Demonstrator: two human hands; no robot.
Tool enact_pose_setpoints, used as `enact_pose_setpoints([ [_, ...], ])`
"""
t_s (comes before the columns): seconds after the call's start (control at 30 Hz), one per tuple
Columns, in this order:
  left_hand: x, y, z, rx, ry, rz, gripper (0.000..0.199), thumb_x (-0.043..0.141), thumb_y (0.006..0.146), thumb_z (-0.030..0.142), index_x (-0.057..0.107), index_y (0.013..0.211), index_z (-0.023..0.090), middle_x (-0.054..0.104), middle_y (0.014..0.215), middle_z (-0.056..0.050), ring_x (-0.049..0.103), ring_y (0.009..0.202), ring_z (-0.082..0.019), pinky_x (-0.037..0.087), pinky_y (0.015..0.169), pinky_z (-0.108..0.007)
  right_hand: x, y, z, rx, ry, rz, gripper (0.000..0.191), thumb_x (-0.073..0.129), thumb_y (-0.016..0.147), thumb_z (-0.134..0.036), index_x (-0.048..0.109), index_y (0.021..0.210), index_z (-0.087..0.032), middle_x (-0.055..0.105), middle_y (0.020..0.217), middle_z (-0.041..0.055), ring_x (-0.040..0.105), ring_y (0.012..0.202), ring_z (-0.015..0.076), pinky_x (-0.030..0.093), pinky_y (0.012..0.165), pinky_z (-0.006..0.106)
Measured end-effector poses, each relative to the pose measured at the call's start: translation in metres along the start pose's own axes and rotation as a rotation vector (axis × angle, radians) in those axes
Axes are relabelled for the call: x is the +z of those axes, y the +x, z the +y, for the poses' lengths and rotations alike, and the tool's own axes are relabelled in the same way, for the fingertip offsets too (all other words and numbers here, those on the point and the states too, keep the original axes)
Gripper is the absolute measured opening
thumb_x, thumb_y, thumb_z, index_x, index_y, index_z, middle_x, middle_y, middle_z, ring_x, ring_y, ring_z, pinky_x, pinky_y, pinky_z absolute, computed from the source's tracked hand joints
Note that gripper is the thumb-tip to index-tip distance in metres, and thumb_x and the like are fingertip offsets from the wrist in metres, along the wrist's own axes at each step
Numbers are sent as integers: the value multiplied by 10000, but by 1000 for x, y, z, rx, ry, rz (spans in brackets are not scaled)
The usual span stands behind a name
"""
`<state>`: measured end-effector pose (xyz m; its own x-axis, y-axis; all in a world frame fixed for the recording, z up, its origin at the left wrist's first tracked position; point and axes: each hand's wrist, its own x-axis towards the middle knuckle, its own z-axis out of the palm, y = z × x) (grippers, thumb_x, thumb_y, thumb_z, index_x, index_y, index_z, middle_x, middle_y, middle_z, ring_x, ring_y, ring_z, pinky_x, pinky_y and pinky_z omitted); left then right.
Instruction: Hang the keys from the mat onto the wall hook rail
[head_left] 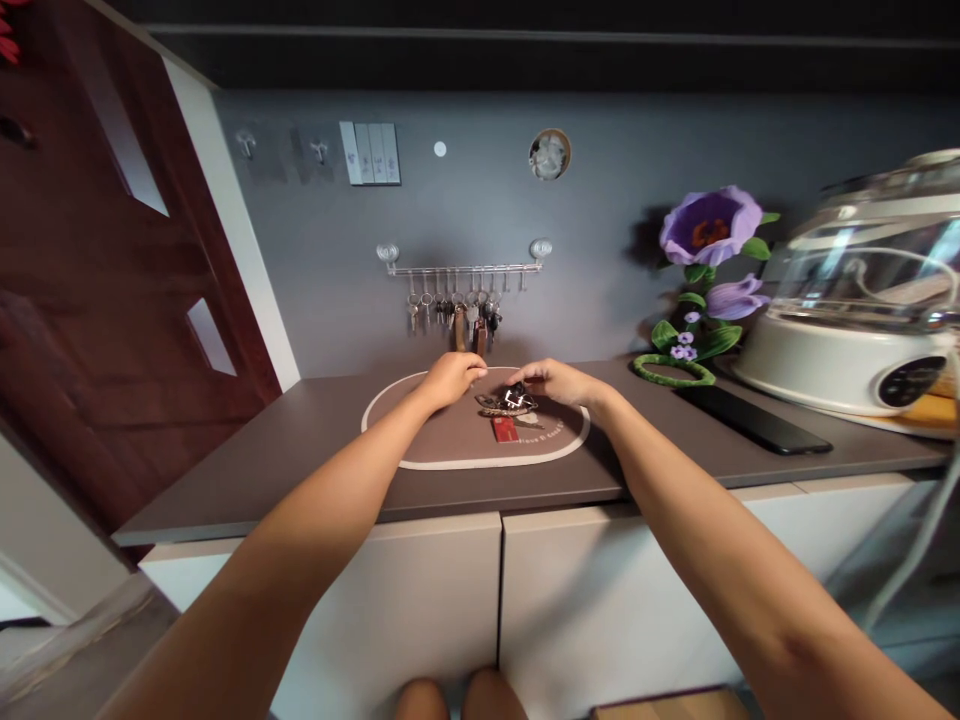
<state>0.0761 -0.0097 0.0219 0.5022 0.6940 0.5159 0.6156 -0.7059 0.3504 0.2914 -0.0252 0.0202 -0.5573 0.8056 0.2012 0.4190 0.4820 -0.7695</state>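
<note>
A bunch of keys (513,400) with shiny metal pieces and a dark part lies on an oval brown mat (435,440) with a pale rim. Just in front of it, on the same mat, is a red card-like tag (505,429) beside a loose-looking key (531,422). My right hand (551,378) reaches in from the right, its fingers closed on the dark upper part of the bunch. To the left of the keys, my left hand (454,376) hovers over the mat with fingers pressed together; what they pinch, if anything, is hidden.
A metal hook rail (465,269) on the wall carries several hanging keys (442,305). Purple artificial flowers (711,230), a black phone (754,418) and a white appliance with a clear cover (832,350) occupy the right side of the counter (247,460). A dark red door (112,250) stands left.
</note>
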Motion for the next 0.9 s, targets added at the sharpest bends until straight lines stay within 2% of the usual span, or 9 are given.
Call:
enact_pose_setpoints([
  [0.17, -1, -1, 2, -7, 21, 0, 224, 457, 785, 252, 657, 812, 155, 658, 759, -38, 568, 675, -141, 398, 626, -221, 0, 4, 6, -12, -167, 46, 321, 494, 685, -80, 655, 943, -183, 674, 927, 2, 604, 842, 124, 439, 814, 238],
  [0.37, 1, -1, 3, -11, 20, -6, 228, 451, 788, 253, 654, 818, 154, 655, 759, -35, 567, 667, -138, 401, 624, -219, -1, 8, 14, -76, -286, 22, 314, 523, 681, -120, 661, 951, -199, 676, 931, 2, 608, 847, 140, 438, 802, 234],
  [0.6, 0, -2, 4, -23, -5, 8, 225, 450, 784, 238, 655, 823, 155, 659, 776, -34, 569, 672, -140, 410, 645, -227, -1, 8, 7, -160, -387, 129, 239, 551, 704, -204, 678, 906, -220, 672, 916, 14, 595, 874, 174, 420, 824, 281],
  [0.77, 0, 0, 5, -11, -20, 42, 208, 463, 777, 208, 653, 848, 157, 665, 855, -38, 577, 767, -152, 409, 721, -242, -2, 5, 2, -164, -386, 216, 242, 538, 735, -243, 663, 941, -221, 660, 946, 23, 584, 879, 170, 416, 823, 286],
  [0.9, 0, 0, 7, -29, -59, 71, 200, 478, 774, 205, 653, 849, 146, 667, 845, -46, 583, 774, -157, 415, 731, -251, -2, 4, 0, -180, -348, 259, 263, 513, 759, -260, 643, 979, -196, 645, 977, 40, 576, 890, 170, 414, 829, 295],
])
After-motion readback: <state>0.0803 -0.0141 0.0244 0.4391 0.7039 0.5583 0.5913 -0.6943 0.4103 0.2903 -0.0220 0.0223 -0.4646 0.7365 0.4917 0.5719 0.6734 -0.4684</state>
